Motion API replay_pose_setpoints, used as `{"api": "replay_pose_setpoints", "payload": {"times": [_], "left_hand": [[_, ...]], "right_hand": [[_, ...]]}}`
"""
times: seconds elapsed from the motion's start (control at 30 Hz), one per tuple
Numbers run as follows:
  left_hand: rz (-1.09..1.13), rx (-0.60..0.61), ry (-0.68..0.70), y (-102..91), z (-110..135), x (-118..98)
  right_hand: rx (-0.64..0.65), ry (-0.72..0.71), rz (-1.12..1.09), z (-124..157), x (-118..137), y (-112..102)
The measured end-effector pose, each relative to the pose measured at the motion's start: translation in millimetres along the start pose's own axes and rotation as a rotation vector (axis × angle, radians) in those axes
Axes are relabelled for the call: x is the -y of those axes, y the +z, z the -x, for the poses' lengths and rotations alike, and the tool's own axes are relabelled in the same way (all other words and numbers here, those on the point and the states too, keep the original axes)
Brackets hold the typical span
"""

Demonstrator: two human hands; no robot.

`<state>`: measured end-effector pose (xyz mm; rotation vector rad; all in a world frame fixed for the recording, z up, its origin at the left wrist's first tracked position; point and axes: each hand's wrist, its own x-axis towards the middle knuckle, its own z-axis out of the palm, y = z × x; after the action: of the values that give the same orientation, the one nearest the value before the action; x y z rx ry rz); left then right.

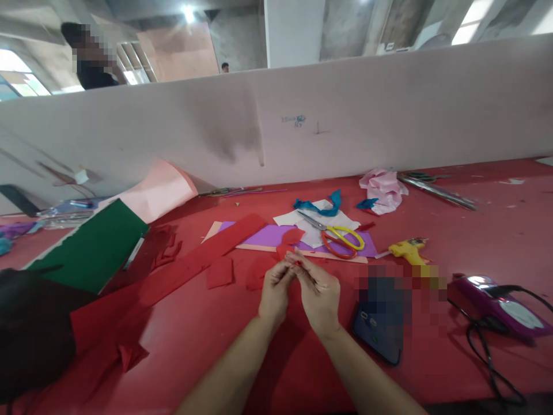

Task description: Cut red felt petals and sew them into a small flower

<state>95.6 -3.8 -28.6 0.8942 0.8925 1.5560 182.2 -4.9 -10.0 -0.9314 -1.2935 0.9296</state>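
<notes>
My left hand (275, 288) and my right hand (320, 293) meet over the red table, fingertips pinched together. A small bit of red crepe paper (298, 263) shows between them; most of it is hidden by the fingers. Just beyond lie cut red paper pieces (292, 236), partly behind my fingers. Scissors (330, 233) with yellow and red handles rest on white paper (283, 218) and a purple sheet (259, 237). Left of my hands are a folded red square (220, 272) and a long red crepe strip (190, 271).
A dark phone (380, 331) lies right of my right hand. Farther right are a yellow glue gun (408, 251) and a purple power box (501, 305) with a black cable. A green board (93, 245) stands left. A white partition (194, 132) runs behind; a person (93, 57) is beyond it.
</notes>
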Motion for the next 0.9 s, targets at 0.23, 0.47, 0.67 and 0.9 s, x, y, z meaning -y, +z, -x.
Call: {"api": "replay_pose_setpoints", "payload": {"times": [0.23, 0.47, 0.67, 0.9], "left_hand": [[0.011, -0.011, -0.011, 3.3, 1.5, -3.0], [0.006, -0.011, -0.01, 2.7, 0.6, -0.9], [0.033, -0.04, -0.015, 4.0, 0.5, 0.0], [0.064, -0.042, -0.009, 5.8, 0.2, -0.3]], "right_hand": [[-0.019, -0.013, 0.037, -0.2, 2.0, 0.7], [-0.021, -0.085, 0.096, -0.7, 0.6, -0.2], [-0.015, -0.06, 0.085, -2.2, 1.0, 0.8], [-0.003, -0.037, -0.02, 1.2, -1.8, 0.5]]}}
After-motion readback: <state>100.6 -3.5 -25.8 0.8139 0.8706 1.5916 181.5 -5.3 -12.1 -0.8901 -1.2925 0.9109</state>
